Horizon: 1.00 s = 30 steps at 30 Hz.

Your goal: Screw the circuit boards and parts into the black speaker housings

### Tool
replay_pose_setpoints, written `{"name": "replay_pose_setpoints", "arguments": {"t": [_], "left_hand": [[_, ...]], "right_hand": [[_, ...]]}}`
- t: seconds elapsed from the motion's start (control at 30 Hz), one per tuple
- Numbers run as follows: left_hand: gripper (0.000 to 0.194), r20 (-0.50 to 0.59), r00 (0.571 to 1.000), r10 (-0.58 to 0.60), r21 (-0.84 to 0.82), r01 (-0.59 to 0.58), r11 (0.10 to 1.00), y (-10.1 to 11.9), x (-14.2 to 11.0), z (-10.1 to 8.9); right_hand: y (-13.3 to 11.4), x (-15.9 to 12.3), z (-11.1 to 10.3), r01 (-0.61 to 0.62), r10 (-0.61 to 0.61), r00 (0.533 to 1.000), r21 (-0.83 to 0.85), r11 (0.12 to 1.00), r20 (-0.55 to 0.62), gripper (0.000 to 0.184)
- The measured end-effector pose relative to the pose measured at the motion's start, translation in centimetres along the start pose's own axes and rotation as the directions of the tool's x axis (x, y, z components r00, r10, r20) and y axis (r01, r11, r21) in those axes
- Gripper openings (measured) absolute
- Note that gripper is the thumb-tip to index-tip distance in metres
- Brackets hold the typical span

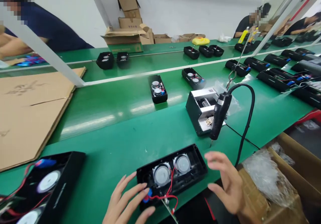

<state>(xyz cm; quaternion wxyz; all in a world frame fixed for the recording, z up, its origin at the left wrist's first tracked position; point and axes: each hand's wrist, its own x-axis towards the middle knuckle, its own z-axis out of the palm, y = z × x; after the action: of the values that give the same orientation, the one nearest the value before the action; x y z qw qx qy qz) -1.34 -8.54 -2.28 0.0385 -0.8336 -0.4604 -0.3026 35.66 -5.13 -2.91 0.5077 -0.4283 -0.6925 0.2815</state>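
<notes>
The left hand (126, 200) is reaching, grip spread, over one end of the case (197, 165) on the desk (110, 163), best pressing lightly around the red wires (172, 180), while the right hand (230, 185) is hovering open beside the other end.

Left hand (131, 197): palm down, fingers spread and slightly bent, wrist out of view. Right hand (227, 184): raised, thumb and fingers parted, open toward the left; rear fingers partly hidden, curl uncertain.
</notes>
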Motion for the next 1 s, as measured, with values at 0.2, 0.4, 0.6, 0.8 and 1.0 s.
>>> {"name": "replay_pose_setpoints", "arguments": {"t": [0.2, 0.4, 0.6, 0.8, 1.0], "left_hand": [[0.016, -0.007, 1.0, 0.029, -0.086, -0.03, 0.996, 0.5, 1.8, 0.5], [0.015, 0.003, 0.999, 0.033, -0.15, -0.032, 0.988, 1.3, 2.9, 0.6], [0.014, -0.047, 0.997, -0.059, -0.223, 0.047, 0.974, 1.6, 2.5, 1.5], [0.005, -0.104, 0.954, -0.283, -0.208, 0.257, 0.944, 2.8, 2.2, 2.9], [0.009, -0.157, 0.951, -0.268, -0.171, 0.241, 0.955, 3.9, 3.3, 2.8]], "right_hand": [[-2.0, -6.1, 7.6, -0.147, 0.071, 0.964, 0.286, 0.947, 0.258, 0.042], [-2.4, -6.7, 11.0, -0.237, 0.236, 0.971, 0.217, 0.947, 0.033, 0.013], [-4.9, 0.1, 8.9, -0.091, 0.135, 0.981, 0.288, 0.953, -0.137, 0.019], [-5.3, 4.3, 6.5, 0.071, -0.087, 0.987, 0.118, 0.99, 0.135, 0.027], [-4.7, 6.2, 5.0, 0.394, -0.287, 0.825, -0.131, 0.91, 0.486, 0.02]]}}
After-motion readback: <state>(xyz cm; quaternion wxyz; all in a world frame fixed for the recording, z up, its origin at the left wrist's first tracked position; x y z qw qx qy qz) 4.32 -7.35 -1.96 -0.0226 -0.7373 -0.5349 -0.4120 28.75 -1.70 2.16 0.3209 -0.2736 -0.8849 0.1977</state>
